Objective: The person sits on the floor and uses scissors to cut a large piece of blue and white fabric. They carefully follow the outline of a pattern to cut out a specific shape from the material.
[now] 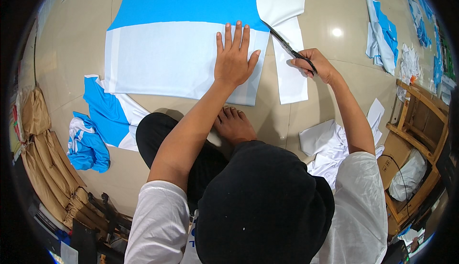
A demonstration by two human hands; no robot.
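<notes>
Blue-white fabric [162,56] under left hand [233,62], black scissors [287,45] in right hand [319,64]

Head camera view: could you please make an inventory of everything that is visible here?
large fabric: one, blue and white, upper centre
white fabric: count unclear, along its right side
scissors: one pair, dark, in right hand
smaller fabrics: two, blue and white, left
white pile: one, by right forearm
fabric pieces: several, blue and white, upper right
wooden frame: one, brown, right edge
plastic bag: one, whitish, at the frame
brown covering: one, left edge
floor: one, beige, tiled
other edge items: too unclear to count
head covering: one, black, lower centre
sleeves: two, white, lower edge
foot: one, bare, centre
left hand: one, bare, flat on large fabric
right hand: one, bare, gripping scissors
</notes>
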